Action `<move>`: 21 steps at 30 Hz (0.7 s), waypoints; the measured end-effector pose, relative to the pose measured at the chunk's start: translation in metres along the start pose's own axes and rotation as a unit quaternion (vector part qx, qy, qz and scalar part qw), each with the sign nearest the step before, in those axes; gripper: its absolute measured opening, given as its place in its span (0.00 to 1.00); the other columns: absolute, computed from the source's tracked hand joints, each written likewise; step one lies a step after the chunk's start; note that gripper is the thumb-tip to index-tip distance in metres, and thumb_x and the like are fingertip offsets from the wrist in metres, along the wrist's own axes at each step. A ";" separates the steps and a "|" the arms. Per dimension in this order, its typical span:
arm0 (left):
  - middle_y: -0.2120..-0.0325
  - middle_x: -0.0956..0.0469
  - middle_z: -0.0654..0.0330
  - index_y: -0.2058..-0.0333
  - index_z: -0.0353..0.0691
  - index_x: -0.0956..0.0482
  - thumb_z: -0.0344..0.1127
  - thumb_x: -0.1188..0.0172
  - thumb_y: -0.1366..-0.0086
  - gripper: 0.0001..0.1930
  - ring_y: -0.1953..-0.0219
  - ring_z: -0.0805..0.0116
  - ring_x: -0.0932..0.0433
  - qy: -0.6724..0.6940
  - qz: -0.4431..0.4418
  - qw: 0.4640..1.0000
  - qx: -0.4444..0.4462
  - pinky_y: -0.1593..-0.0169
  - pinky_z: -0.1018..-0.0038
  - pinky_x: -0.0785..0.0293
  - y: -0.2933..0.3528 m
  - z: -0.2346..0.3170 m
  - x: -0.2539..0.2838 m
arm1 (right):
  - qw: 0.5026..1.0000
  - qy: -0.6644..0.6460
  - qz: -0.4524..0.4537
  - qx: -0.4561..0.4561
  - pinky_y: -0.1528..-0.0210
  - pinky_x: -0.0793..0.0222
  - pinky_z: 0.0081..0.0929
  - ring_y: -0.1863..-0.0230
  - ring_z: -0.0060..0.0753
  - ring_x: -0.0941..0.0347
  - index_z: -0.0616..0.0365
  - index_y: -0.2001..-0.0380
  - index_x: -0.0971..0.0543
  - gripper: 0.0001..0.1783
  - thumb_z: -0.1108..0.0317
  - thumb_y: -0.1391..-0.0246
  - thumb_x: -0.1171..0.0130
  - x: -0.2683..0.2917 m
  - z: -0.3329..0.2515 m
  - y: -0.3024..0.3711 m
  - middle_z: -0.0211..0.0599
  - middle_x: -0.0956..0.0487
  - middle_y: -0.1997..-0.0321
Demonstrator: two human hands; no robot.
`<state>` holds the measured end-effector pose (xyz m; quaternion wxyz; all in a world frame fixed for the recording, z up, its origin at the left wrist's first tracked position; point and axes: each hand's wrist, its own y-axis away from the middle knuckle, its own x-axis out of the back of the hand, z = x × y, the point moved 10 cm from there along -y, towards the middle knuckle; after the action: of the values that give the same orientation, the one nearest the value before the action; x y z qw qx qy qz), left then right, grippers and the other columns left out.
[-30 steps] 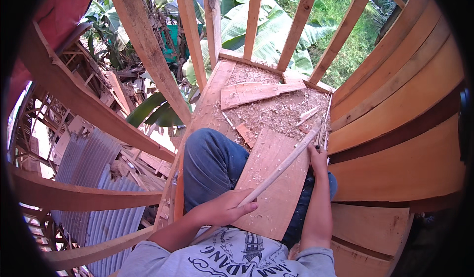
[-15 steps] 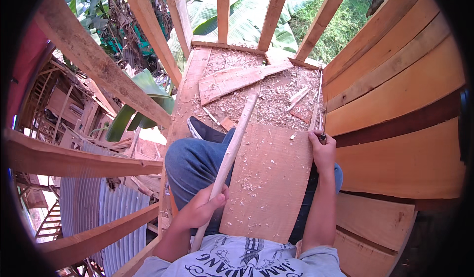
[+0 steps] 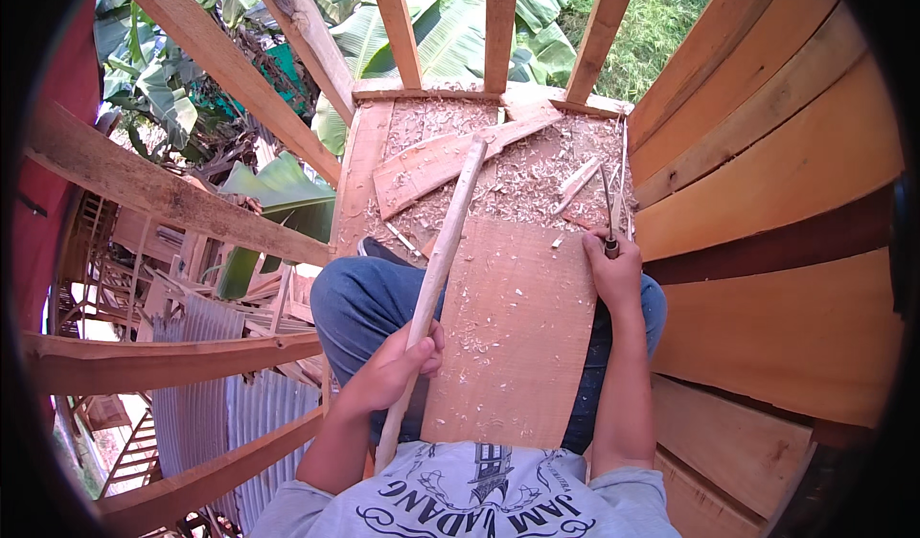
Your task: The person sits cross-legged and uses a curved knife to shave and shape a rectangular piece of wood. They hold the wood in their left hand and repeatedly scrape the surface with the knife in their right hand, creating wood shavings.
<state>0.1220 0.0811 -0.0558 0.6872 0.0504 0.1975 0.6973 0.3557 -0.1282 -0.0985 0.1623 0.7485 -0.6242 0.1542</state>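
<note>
My left hand [image 3: 398, 361] is wrapped round a long, pale wooden stick [image 3: 448, 241]. The stick slants up and away from my waist, its far end over the shavings. A flat wooden board [image 3: 508, 337] lies across my lap between my knees, with bits of shavings on it. At the board's far right corner, my right hand [image 3: 615, 268] is closed on a knife [image 3: 611, 241] with a dark handle and a thin blade that points away from me. The fingers hide part of the handle.
Curled wood shavings [image 3: 498, 188] cover the floor ahead. A tapered plank [image 3: 431, 169] and small wood scraps [image 3: 577, 185] lie among them. Wooden slats [image 3: 498, 30] rail the far and left sides; a plank wall [image 3: 776, 212] stands at my right. Corrugated sheets [image 3: 196, 394] lie below left.
My right hand has turned the knife so its blade shows more plainly. The left hand still grips the stick, which has shifted slightly left in view. The whole view has tilted a little.
</note>
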 end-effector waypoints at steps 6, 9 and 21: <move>0.79 0.40 0.67 0.66 0.37 0.38 0.48 0.57 0.32 0.17 0.73 0.75 0.37 -0.068 0.084 0.994 -0.024 0.62 0.78 0.36 0.016 -0.005 -0.012 | 0.997 -0.070 0.011 0.015 0.81 0.50 0.12 0.81 0.07 0.43 0.63 0.71 0.22 0.08 0.69 0.47 0.41 0.007 0.008 0.014 0.17 0.32 0.82; 0.79 0.40 0.67 0.65 0.36 0.38 0.45 0.57 0.31 0.15 0.73 0.75 0.36 -0.073 0.083 0.994 -0.024 0.62 0.77 0.35 0.015 0.000 -0.013 | 0.999 -0.015 0.026 0.030 0.82 0.52 0.12 0.82 0.07 0.44 0.63 0.71 0.22 0.08 0.68 0.47 0.40 0.016 0.007 0.024 0.16 0.33 0.83; 0.81 0.37 0.66 0.64 0.38 0.38 0.41 0.55 0.31 0.11 0.87 0.79 0.37 -0.100 0.061 0.991 0.065 0.84 0.83 0.38 -0.031 0.003 -0.035 | 0.999 -0.030 0.036 0.020 0.83 0.49 0.16 0.85 0.09 0.40 0.61 0.70 0.22 0.09 0.66 0.51 0.39 0.024 0.007 0.017 0.21 0.31 0.88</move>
<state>0.1540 0.0464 -0.0561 0.6547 0.1763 0.1689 0.7154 0.3432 -0.1558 -0.0932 0.1231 0.7327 -0.6524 0.1495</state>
